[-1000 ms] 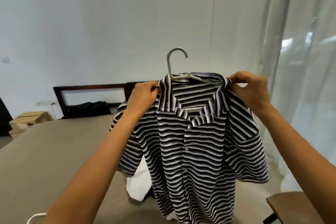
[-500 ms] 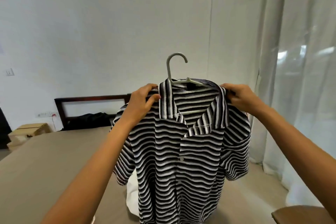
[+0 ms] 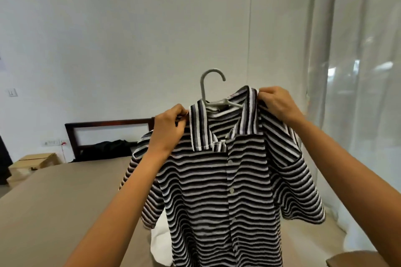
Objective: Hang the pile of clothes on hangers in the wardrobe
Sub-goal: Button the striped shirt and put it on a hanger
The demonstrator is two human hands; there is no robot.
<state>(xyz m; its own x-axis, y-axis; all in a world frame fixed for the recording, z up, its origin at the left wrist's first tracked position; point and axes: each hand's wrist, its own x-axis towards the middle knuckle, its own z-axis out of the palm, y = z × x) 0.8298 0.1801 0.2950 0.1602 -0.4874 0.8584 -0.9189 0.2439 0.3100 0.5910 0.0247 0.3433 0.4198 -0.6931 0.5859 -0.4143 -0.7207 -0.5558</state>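
Pinching the shirt (image 3: 225,180) shoulders mid-frame with left hand (image 3: 168,128) and right hand (image 3: 276,104), we risk tugging it off the hanger (image 3: 211,93).

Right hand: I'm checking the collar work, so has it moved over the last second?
Yes. The right hand rose and shifted left, judged against the headboard.

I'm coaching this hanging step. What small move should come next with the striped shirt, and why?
Probably lower the right hand to level the striped shirt on the hanger: it pinches the fabric higher than the left hand does, so the collar sits tilted.
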